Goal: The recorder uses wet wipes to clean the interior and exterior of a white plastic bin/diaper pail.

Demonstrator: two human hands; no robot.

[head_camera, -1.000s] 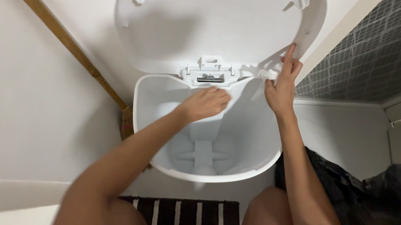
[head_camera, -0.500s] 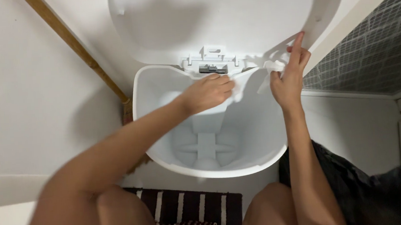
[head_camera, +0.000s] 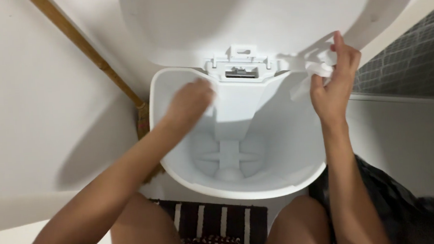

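**Working a thin white liner around the rim of an open bin**

- White plastic bin [head_camera: 242, 186] stands on the floor between the person's knees, lid [head_camera: 270, 16] swung up and back against the wall. Inside is bare: moulded ribs show at the bottom.
- Right hand [head_camera: 334, 86] is at the right rear corner of the rim, beside the hinge [head_camera: 241, 69]. Fingers are pinched together on a crumpled bit of thin white liner [head_camera: 320, 66]; the forefinger points up along the lid edge.
- Left hand [head_camera: 190, 101] sits at the left rear of the rim, blurred by motion. It looks cupped over the edge with something pale under the palm, but I cannot tell if the fingers are closed on it or just pressing.
- A wooden broom handle [head_camera: 84, 49] leans against the wall left of the bin. A striped mat [head_camera: 214, 224] lies on the floor in front.

Judgement on doing this well: keep the right-hand pinch firm so the film does not slip back into the bin, and draw the material outward over the lip instead of upward, since thin plastic tears at a sharp corner. The hinge block is the awkward spot; the film should pass in front of it, not get caught in the gap. Both hands working the rear edge together keeps tension even.
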